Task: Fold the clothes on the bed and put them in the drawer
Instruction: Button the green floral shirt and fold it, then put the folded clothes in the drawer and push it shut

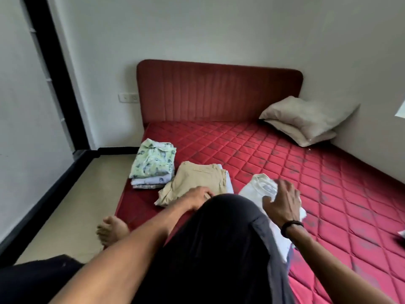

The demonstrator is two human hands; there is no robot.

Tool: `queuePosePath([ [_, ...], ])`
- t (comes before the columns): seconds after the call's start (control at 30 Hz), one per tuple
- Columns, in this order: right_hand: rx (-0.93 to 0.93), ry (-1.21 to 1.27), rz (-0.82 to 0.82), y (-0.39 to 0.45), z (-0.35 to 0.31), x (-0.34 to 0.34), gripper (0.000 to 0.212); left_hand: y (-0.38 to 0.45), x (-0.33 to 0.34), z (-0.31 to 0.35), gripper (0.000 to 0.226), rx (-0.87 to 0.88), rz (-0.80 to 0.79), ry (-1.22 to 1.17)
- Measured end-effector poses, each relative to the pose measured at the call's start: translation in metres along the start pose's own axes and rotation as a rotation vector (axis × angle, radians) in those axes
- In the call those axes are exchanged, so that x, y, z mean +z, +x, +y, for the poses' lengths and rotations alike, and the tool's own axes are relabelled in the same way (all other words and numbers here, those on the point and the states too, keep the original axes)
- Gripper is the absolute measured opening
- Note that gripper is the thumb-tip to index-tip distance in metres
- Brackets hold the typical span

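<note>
On the red quilted mattress (252, 154) lie three lots of clothes: far left, a folded stack (151, 166) with a green floral shirt on top, at least three garments; beside it, folded beige trousers (195, 183); to the right, one white shirt (258, 187). The left hand (198, 197) rests on the trousers' near edge, its fingers loosely bent. The right hand (282, 202) hovers spread wide over the white shirt. Two grey pillows (306, 119) are stacked far right.

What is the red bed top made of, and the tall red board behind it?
The mattress looks like shiny quilted fabric: stitched diamonds catch the light. The headboard seems padded and covered in soft, matte, velvety cloth, with upright stitched grooves. I can't tell what is inside either.
</note>
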State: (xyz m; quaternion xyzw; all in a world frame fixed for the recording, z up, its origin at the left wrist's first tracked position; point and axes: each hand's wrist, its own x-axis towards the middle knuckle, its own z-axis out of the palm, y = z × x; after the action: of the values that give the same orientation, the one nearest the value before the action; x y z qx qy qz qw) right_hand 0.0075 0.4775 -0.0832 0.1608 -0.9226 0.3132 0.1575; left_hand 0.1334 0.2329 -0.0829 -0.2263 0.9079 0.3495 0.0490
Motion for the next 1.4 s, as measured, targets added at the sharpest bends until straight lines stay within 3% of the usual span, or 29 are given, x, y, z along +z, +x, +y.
queuePosePath([
  [0.1, -0.236, -0.025, -0.195, 0.013, -0.049, 0.021, 0.05, -0.018, -0.064, -0.011, 0.033, 0.007, 0.132, 0.129],
  [0.3, -0.5, -0.019, -0.346, 0.013, -0.161, 0.051, 0.038, -0.076, -0.152, -0.037, 0.027, -0.051, 0.389, 0.32],
  [0.53, -0.81, 0.035, -0.486, -0.032, -0.295, 0.081, 0.04, -0.13, -0.194, -0.1, 0.037, -0.148, 0.408, 0.391],
  [0.67, -0.947, 0.102, -0.564, -0.085, -0.369, 0.102, 0.036, -0.186, -0.213, -0.152, 0.039, -0.243, 0.458, 0.267],
  [0.97, -1.349, 0.127, -0.77, -0.271, -0.539, 0.168, 0.024, -0.373, -0.221, -0.323, 0.037, -0.604, 0.64, 0.063],
  [1.13, -1.857, 0.093, -0.651, -0.42, -0.619, 0.205, 0.029, -0.503, -0.188, -0.423, 0.031, -0.882, 0.941, -0.175],
  [1.27, -2.15, 0.257, -0.612, -0.564, -0.677, 0.252, 0.026, -0.598, -0.147, -0.52, 0.028, -1.181, 1.069, -0.155],
  [1.33, -2.168, 0.389, -0.702, -0.629, -0.7, 0.269, 0.029, -0.639, -0.128, -0.554, 0.034, -1.257, 1.018, -0.137],
  [1.4, -1.945, 0.551, -1.028, -0.683, -0.721, 0.26, 0.038, -0.677, -0.117, -0.575, 0.038, -1.311, 0.998, -0.147],
])
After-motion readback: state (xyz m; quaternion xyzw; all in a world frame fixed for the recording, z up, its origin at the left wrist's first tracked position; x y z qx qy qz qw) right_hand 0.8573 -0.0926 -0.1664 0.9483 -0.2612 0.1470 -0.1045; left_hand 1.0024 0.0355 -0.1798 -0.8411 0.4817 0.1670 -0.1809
